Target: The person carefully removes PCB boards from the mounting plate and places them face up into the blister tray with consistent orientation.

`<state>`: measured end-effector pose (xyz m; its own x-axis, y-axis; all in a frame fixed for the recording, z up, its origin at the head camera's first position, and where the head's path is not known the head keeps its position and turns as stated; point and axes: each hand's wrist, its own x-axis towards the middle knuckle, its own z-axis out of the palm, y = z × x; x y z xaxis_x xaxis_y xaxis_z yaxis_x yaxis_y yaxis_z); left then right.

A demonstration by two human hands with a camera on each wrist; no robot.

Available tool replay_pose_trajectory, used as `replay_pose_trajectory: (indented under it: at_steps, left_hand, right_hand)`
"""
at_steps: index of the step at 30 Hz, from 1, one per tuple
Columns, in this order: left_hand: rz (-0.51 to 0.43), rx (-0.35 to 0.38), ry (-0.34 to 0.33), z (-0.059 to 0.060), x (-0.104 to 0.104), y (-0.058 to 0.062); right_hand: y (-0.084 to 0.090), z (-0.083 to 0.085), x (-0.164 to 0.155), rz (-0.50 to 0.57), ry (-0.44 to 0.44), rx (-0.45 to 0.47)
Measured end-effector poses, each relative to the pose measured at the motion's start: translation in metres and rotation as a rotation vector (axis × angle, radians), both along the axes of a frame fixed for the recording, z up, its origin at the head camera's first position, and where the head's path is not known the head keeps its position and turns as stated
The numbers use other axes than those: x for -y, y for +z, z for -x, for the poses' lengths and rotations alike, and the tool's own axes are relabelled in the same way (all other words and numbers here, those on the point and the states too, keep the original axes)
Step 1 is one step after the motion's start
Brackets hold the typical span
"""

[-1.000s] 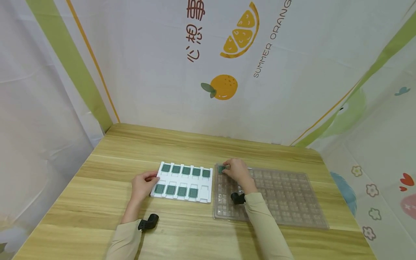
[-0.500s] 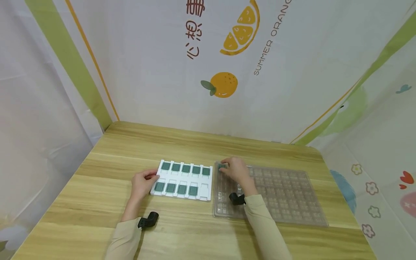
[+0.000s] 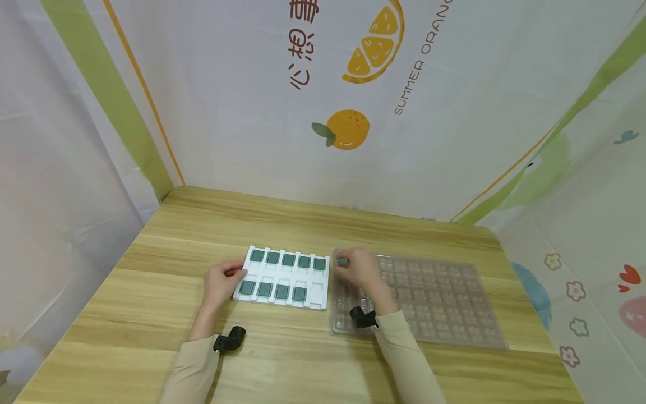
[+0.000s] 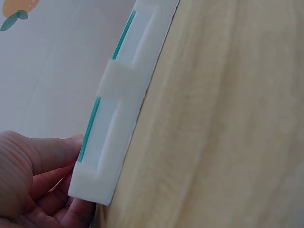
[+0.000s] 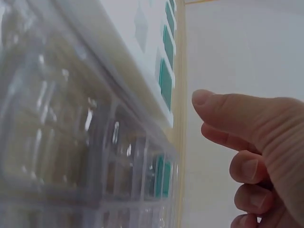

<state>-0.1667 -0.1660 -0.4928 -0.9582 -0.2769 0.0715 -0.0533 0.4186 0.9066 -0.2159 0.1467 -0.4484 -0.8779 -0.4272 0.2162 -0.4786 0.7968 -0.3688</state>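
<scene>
My left hand [image 3: 220, 285] grips the left end of a white tray [image 3: 284, 277], thumb on top and fingers bent beside and under its edge in the left wrist view. Square green chips [image 3: 288, 260] sit in two rows in this tray, and the front row's rightmost pocket is bare. My right hand [image 5: 256, 147] hovers over the far left corner of a clear plastic tray [image 3: 434, 297], its fingers loosely bent with nothing between them. Below it, one green chip [image 5: 162, 176] sits in a corner pocket of the clear tray, apart from the fingers.
The two trays lie side by side on a wood-grain table [image 3: 282, 353], a narrow gap between them. A printed white curtain [image 3: 242, 112] hangs behind the table. Each wrist carries a small black camera [image 3: 232, 339].
My right hand has let go of the green chip at the clear tray's corner and drawn slightly back toward me. My left hand keeps its grip on the white tray.
</scene>
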Motion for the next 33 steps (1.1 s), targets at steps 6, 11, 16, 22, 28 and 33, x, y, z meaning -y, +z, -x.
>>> replay_pose_trajectory:
  at_steps: [6,11,16,22,28,33]
  left_hand:
    - [0.013,-0.001,0.001,-0.001,0.000,0.001]
    - [0.011,0.003,0.006,-0.001,-0.001,0.001]
    - [-0.003,-0.001,0.006,-0.001,-0.001,0.001]
    - [-0.005,0.005,0.004,-0.001,0.000,0.000]
    - [0.006,0.007,0.008,0.000,-0.001,0.000]
    - [0.007,0.006,0.009,0.000,-0.001,0.000]
  right_hand:
    - [-0.001,-0.008,0.010,0.021,0.040,0.007]
    - [-0.001,-0.016,0.020,0.009,0.074,0.017]
    - [0.000,-0.023,0.033,-0.021,0.089,0.059]
    - [-0.008,-0.027,0.044,-0.016,0.121,0.118]
    - [-0.012,-0.031,0.051,-0.046,0.151,0.087]
    - [-0.013,-0.034,0.057,-0.063,0.150,0.117]
